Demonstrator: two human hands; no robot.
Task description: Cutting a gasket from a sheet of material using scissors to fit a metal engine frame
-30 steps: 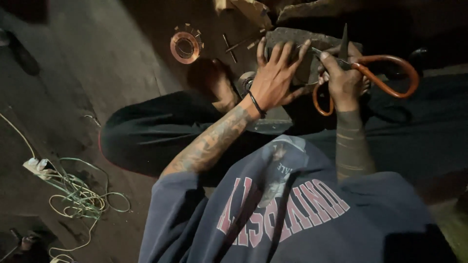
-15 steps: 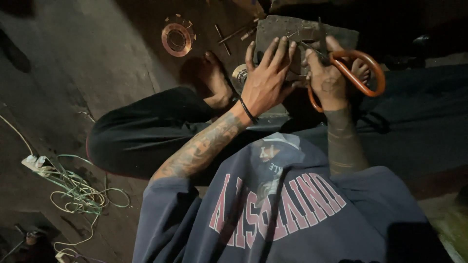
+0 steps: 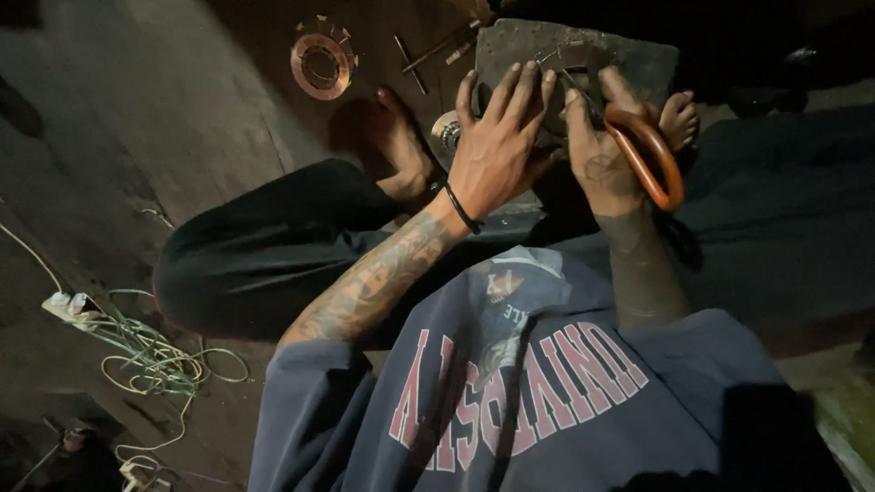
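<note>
On the floor we sit cross-legged, both hands over a dark block (image 3: 629, 56) at the top. Our left hand (image 3: 497, 150) lies flat on the block, fingers spread, grasping nothing. Our right hand (image 3: 606, 155) is clenched on snips (image 3: 649, 155) with orange handles; the blades point up onto the block beside the left fingertips. What the blades meet is too dark to tell. A copper ring (image 3: 321, 66) lies on the floor up left, well apart from the hands, with thin metal rods (image 3: 424, 56) between it and the block. Green and white cables (image 3: 150, 351) lie tangled at far left.
</note>
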